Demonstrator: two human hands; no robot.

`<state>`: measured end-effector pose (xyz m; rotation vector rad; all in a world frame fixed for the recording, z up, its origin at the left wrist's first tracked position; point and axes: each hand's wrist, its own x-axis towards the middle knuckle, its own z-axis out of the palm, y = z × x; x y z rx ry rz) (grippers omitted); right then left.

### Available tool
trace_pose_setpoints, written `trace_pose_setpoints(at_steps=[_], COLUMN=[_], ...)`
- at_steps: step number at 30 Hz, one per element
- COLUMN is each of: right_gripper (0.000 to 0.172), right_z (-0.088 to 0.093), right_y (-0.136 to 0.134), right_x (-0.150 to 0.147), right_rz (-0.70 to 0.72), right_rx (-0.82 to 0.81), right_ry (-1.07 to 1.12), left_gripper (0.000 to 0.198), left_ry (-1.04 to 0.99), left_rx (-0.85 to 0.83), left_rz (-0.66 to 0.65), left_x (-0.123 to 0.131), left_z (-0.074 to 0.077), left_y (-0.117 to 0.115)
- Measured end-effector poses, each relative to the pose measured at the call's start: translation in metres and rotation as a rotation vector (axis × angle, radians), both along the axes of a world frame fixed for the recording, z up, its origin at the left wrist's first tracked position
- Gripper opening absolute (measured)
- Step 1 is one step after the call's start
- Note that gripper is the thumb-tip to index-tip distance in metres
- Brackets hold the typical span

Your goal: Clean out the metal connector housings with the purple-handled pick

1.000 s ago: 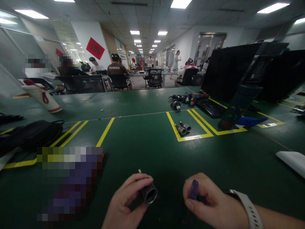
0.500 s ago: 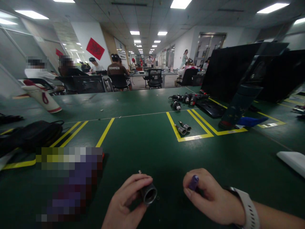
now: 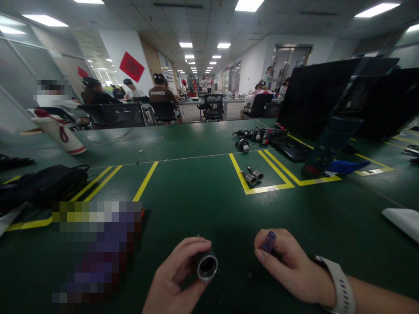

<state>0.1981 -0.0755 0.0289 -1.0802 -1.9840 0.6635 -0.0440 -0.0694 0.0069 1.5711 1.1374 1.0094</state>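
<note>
Low over the green table, my left hand is closed round a short dark metal tube, whose open silver-rimmed end faces me. To its right, my right hand pinches a small purple cylinder between thumb and fingers, tip pointing up and to the left. A white watch band sits on that wrist. The two hands are a short gap apart and the two parts do not touch.
Two small metal cylinders lie in a yellow-taped square. More dark parts are heaped farther back. A black bag lies left, black screens stand right, a white object at the right edge. Several people sit beyond.
My left hand has turned the tube so its open end faces me more squarely. My right hand has tilted the purple cylinder and shifted slightly up and right.
</note>
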Motion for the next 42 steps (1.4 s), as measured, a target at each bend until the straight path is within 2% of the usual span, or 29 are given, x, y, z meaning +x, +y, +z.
trace_pose_setpoints(at_steps=[3,8,12,16,18,21,24,27,29,32,36,39,42], right_gripper=[0.019,0.019,0.020,0.020,0.019,0.019,0.018,0.018,0.018,0.018,0.018,0.018,0.016], right_z=[-0.001,-0.003,-0.005,-0.007,-0.007,-0.008,-0.009,-0.010,-0.010,-0.011,-0.011,-0.012,-0.013], right_y=[0.000,0.000,-0.001,-0.001,-0.001,0.000,0.000,0.001,0.001,0.002,0.002,0.001,-0.001], right_x=[-0.001,-0.002,-0.003,-0.003,-0.003,-0.001,0.001,0.003,0.003,0.004,0.003,0.002,0.002], right_rz=[-0.002,-0.039,-0.067,-0.078,-0.081,-0.068,-0.087,-0.116,-0.115,-0.108,-0.074,-0.066,-0.066], right_rx=[-0.005,0.007,0.037,0.058,0.063,0.058,0.079,0.112,0.115,0.117,0.115,0.103,0.094], right_ry=[-0.022,-0.048,-0.057,-0.070,-0.081,-0.081,-0.056,-0.027,-0.017,-0.016,-0.020,-0.039,-0.062], left_gripper=[0.034,0.026,0.022,0.030,0.034,0.030,0.028,0.028,0.036,0.047,0.042,0.029,0.026], left_ry=[-0.032,-0.129,-0.173,0.080,0.230,0.398,0.505,0.506,0.442,0.291,0.119,-0.036,-0.174], left_rx=[-0.025,-0.060,0.129,0.300,0.387,0.485,0.513,0.535,0.534,0.470,0.245,-0.027,-0.231], left_rz=[-0.017,-0.115,-0.236,-0.454,-0.505,-0.529,-0.571,-0.547,-0.517,-0.500,-0.443,-0.250,-0.064], left_x=[0.000,0.007,0.020,0.035,0.042,0.047,0.048,0.045,0.042,0.036,0.029,0.027,0.026], left_z=[-0.001,-0.002,-0.014,-0.034,-0.040,-0.038,-0.031,-0.032,-0.035,-0.033,-0.010,0.005,0.009], left_y=[-0.001,-0.006,-0.007,-0.001,0.002,0.003,0.002,0.002,0.005,0.010,0.014,0.014,0.018])
